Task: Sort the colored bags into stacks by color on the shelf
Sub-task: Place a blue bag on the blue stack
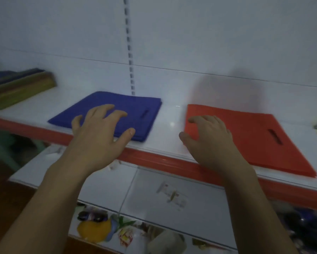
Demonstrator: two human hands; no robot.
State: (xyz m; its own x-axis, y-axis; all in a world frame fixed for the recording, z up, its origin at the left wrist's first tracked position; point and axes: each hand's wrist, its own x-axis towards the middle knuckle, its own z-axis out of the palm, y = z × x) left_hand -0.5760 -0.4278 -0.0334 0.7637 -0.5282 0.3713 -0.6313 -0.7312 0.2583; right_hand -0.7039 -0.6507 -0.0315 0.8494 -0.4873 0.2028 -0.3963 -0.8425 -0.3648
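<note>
Directly under the left hand, whose fingers are spread and relaxed, lies the flat stack of dark blue fabric bags on the white shelf. The right hand is equally loose and holds nothing. It covers the near-left corner of the flat red bag stack. Each stack stretches rightward from its hand, with its handle slot at that far end.

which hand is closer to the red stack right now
Right. The right hand is at the red stack, over its near-left corner; the left hand is over the blue stack, across the gap.
</note>
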